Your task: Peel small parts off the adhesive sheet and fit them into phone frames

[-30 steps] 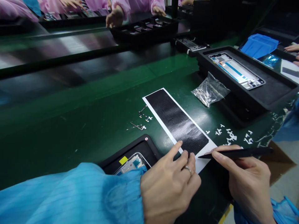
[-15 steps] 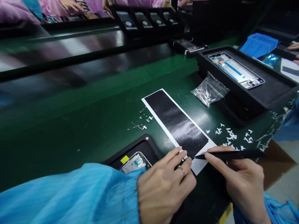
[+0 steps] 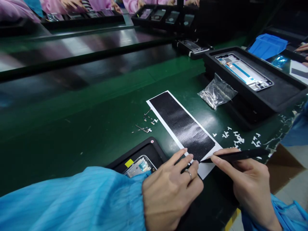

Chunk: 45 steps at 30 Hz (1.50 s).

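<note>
A white-backed sheet of small black adhesive pieces (image 3: 181, 123) lies slantwise on the green bench. My left hand (image 3: 174, 189), with a ring on one finger, rests over its near end; the fingers are apart and slightly bent, and what lies under the fingertips is partly hidden. My right hand (image 3: 250, 183) is closed around slim black tweezers (image 3: 240, 155). Their pointed tip meets the sheet close to my left fingertips. Left of that hand, partly covered by my sleeve, a phone frame (image 3: 141, 166) with a yellow tab sits in a black tray (image 3: 120, 159).
White T-shaped scraps (image 3: 238, 138) lie right of the sheet, small metal strips (image 3: 143, 129) left. A clear bag of parts (image 3: 215, 93) leans by stacked black trays (image 3: 286, 96) holding another phone frame (image 3: 244, 72). Behind are a blue bin (image 3: 268, 46) and co-workers' pink sleeves (image 3: 51, 11).
The row of phone trays at the back has shifted right. The rear of the tweezers has tilted up slightly, while their tip stays at the sheet. My left hand has barely moved.
</note>
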Each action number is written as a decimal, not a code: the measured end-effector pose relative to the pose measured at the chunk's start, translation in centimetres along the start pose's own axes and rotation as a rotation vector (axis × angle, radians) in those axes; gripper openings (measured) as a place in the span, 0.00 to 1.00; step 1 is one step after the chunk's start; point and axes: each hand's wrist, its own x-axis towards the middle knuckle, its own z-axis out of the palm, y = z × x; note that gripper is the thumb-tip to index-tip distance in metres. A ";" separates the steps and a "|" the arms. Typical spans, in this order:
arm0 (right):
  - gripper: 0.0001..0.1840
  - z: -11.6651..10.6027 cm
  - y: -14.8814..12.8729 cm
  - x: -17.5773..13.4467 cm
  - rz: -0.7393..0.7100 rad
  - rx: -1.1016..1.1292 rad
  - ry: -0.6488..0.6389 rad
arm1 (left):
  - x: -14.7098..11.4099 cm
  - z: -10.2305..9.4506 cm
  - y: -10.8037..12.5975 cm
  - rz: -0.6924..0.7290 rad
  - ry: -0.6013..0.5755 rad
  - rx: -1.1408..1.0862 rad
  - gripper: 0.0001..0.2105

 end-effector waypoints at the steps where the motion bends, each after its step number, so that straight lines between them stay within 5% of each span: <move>1: 0.05 0.0 0.1 0.0 0.018 0.020 -0.007 | 0.0 0.0 0.0 0.003 -0.006 0.001 0.09; 11: 0.05 -0.4 1.3 0.2 0.133 0.371 0.000 | 0.0 -0.3 0.0 -0.072 0.010 -0.068 0.08; 17: 0.06 -0.2 0.6 -0.1 0.053 0.052 0.010 | 0.2 -0.4 0.2 -0.069 0.014 0.010 0.09; 24: 0.06 0.0 0.1 0.0 -0.038 -0.009 0.025 | 0.1 -0.1 -0.1 -0.026 -0.002 -0.001 0.08; 45: 0.04 -0.3 1.3 0.0 0.112 0.225 -0.050 | 0.8 -0.6 0.1 0.066 -0.117 0.140 0.10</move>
